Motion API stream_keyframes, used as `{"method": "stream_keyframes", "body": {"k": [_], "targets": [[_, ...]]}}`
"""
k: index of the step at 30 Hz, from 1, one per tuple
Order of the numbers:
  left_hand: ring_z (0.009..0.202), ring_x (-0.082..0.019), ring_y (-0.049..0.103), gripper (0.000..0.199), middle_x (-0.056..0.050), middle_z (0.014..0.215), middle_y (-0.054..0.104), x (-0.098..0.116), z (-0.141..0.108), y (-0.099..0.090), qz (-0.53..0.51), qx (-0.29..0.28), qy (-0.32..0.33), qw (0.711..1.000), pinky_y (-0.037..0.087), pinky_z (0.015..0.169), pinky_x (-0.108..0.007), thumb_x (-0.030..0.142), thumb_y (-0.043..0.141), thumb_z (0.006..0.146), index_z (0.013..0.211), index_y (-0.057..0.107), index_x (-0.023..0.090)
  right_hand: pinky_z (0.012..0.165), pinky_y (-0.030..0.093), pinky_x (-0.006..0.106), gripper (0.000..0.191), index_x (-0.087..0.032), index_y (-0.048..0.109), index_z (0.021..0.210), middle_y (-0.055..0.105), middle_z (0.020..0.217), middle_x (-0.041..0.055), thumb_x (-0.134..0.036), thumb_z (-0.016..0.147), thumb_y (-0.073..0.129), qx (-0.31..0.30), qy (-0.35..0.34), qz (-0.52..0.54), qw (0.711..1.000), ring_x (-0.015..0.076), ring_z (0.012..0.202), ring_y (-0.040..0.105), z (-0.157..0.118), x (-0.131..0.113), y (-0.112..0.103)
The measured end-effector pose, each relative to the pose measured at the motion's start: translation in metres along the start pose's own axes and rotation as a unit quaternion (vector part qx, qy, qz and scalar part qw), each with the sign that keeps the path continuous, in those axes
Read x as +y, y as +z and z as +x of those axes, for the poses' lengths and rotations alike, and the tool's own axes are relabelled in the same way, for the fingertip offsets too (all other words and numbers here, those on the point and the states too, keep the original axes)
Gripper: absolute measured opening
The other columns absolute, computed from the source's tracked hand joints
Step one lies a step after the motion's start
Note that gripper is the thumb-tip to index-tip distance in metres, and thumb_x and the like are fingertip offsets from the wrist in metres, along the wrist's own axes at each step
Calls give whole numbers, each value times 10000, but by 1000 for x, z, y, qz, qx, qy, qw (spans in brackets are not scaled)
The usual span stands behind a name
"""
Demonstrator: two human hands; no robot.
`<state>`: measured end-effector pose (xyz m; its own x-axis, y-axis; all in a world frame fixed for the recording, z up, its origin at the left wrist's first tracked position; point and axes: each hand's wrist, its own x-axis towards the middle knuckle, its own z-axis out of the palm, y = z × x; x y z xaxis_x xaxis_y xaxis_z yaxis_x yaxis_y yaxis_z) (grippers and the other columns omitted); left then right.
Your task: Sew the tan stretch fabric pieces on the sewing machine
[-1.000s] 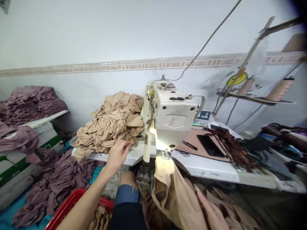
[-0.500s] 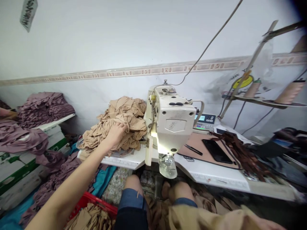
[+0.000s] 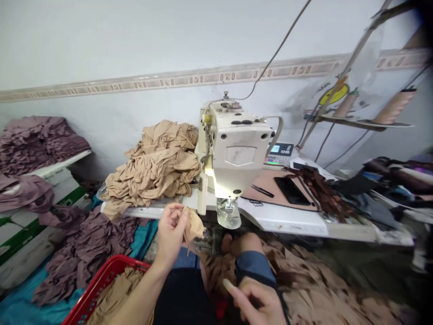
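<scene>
In the head view, my left hand pinches a small tan fabric piece between thumb and fingers, just in front of the table edge. Low in front of my lap is my right hand, its thumb stretched away from loosely curled fingers and no cloth visible in it. Ahead stands a white sewing machine, its lamp lit above the needle area. A heaped pile of tan fabric pieces lies on the table to the machine's left.
A red basket with tan cloth stands at lower left, beside mauve cloth. On the table's right are tweezers, a black phone and a control panel. Tan cloth covers the floor at right.
My left hand has come from the pile toward me with a tan fabric piece. My right hand has moved in from the lower right, where blurred tan cloth was beside it. The view has shifted slightly.
</scene>
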<state>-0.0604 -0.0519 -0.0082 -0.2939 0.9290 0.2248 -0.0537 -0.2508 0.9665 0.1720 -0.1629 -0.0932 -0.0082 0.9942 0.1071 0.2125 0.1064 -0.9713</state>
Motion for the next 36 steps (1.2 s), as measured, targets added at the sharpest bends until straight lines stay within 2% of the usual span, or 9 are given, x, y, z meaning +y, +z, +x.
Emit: {"method": "stream_keyframes", "body": {"k": [4,6,12,18,21,24,28,33,36], "targets": [[563,-112,595,480,68,650,615,-42,-41,6,-48,-18,-125,991,492,571,-193,547,870,841,1102,666,199,564,543,303,163,-243,833,940,803,928,98,-400,898,818,-2,-72,9,997,245,705,714,9,-26,45],[694,-168,695,448,-20,803,738,-52,-53,3,-30,-46,-165,985,575,648,-250,571,845,857,1030,736,173,626,589,315,348,-247,798,1152,805,1158,126,-371,835,867,-13,-30,24,999,284,863,760,17,-25,56],[1052,-325,780,518,-130,1040,837,-56,-54,-19,64,-147,-163,973,644,951,-437,665,801,853,978,834,164,571,510,254,265,-202,750,1045,748,797,6,-367,856,835,-126,92,75,985,162,613,662,34,1,46],[1111,-330,786,495,-136,1195,825,-53,-65,-10,32,-193,-180,964,613,1052,-514,617,697,967,1179,825,187,666,539,266,430,-200,724,1144,772,1091,74,-411,813,897,-88,78,116,986,234,929,725,35,7,49],[1268,-335,725,413,-140,1264,811,-48,-69,-3,92,-212,-119,966,534,1157,-497,517,647,1020,1227,825,208,684,539,270,414,-196,688,1029,745,905,20,-518,845,873,-125,91,210,966,195,808,692,33,10,59],[1150,-307,752,319,-121,1202,826,-42,-59,-10,161,-284,-78,942,575,1051,-415,405,749,951,1204,828,227,605,480,253,443,-175,685,865,655,696,-25,-602,897,799,-153,101,193,964,142,621,584,34,12,47],[730,-203,663,161,-31,774,731,-41,-45,-26,246,-401,-52,881,511,677,-262,361,879,830,856,813,216,630,470,259,375,-157,789,926,715,755,8,-528,877,823,-180,104,102,973,156,657,600,41,8,3],[845,-185,647,244,-93,1076,706,-51,-56,-21,209,-443,-49,870,484,692,-249,372,735,965,800,763,194,555,375,229,321,-163,839,880,673,685,-4,-480,909,795,-251,96,55,962,134,609,512,48,0,-27],[714,-158,614,331,-70,912,692,-59,-67,-14,142,-449,-136,872,455,617,-238,465,709,982,825,741,176,538,361,229,372,-160,820,791,649,645,-5,-516,898,799,-234,97,59,966,130,589,486,50,-3,-32]]}}
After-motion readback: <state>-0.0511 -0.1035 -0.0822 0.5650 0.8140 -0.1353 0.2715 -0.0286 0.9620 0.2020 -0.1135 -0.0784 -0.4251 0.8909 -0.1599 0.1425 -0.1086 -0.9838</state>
